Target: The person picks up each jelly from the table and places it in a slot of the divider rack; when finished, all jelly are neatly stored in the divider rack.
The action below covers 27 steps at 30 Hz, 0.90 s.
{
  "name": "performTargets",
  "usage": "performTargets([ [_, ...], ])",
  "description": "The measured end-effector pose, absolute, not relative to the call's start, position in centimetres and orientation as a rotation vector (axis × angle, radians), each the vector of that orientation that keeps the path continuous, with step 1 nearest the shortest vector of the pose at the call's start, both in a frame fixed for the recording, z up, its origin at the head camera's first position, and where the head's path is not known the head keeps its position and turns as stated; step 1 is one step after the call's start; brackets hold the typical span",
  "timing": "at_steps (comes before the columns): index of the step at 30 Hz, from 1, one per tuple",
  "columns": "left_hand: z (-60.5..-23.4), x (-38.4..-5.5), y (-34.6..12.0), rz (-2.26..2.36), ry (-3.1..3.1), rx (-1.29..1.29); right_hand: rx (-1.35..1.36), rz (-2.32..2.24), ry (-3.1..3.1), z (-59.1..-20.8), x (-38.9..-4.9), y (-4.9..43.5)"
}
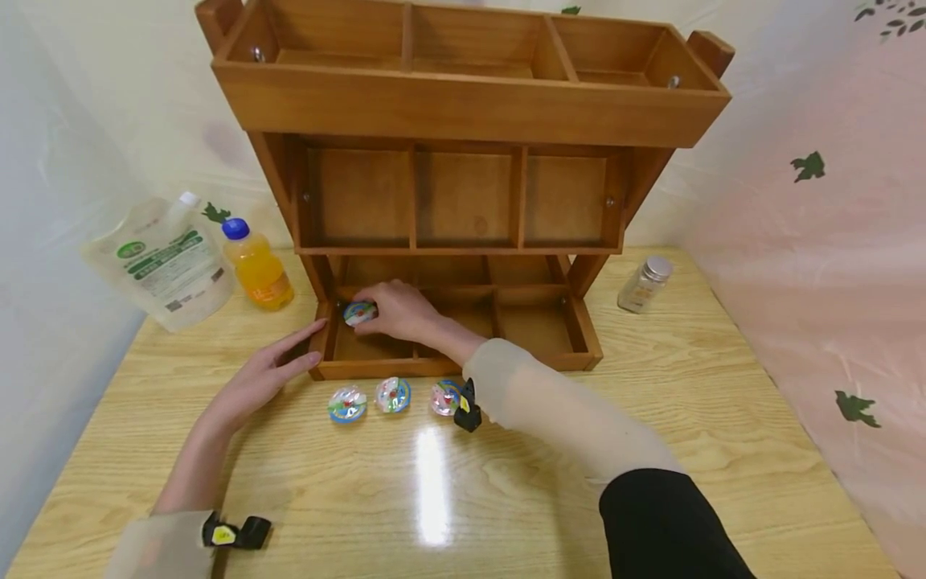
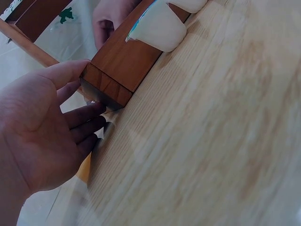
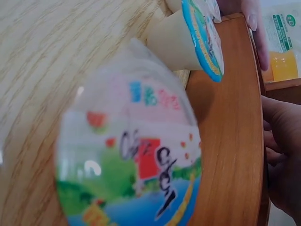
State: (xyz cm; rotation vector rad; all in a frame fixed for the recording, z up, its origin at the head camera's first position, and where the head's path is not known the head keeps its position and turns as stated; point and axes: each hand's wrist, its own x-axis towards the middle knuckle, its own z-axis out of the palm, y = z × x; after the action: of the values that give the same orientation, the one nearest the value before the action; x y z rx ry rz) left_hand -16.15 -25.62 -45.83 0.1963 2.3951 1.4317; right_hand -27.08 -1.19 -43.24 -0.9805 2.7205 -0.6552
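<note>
My right hand (image 1: pixel 405 312) reaches into the left compartment of the bottom tier of a wooden three-tier rack (image 1: pixel 463 103). Between its thumb and fingers it holds a small cup with a printed film lid (image 1: pixel 358 313). My left hand (image 1: pixel 264 378) is at the rack's lower left corner, its fingers extended and touching the wood. Three similar cups stand on the table in front of the rack: a left cup (image 1: pixel 347 404), a middle cup (image 1: pixel 393 395) and a right cup (image 1: pixel 444 397) below my right wrist. The right wrist view hides the held cup behind the rack's front board.
Left of the rack stand a white spout pouch (image 1: pixel 170 269) and an orange drink bottle with a blue cap (image 1: pixel 259 269). A glass shaker jar with a metal lid (image 1: pixel 645 285) stands to the right. Light wood-grain table (image 1: pixel 709 402) lies beneath everything.
</note>
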Motion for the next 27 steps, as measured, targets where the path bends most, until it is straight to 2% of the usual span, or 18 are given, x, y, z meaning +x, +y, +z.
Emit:
performTargets([
  [11, -45.8, -16.2, -25.6, 1.409, 2.417, 0.201, -1.044, -0.636, 2.676, -42.2, -26.8, -0.2],
  [18, -45.9, -16.2, -25.5, 1.421, 2.408, 0.206, -1.059, -0.838, 2.627, -40.6, -26.3, 3.1],
  [27, -46.0, -16.3, -25.6, 1.432, 2.419, 0.229, -1.041, -1.204, 2.461, -39.7, -23.6, 8.7],
])
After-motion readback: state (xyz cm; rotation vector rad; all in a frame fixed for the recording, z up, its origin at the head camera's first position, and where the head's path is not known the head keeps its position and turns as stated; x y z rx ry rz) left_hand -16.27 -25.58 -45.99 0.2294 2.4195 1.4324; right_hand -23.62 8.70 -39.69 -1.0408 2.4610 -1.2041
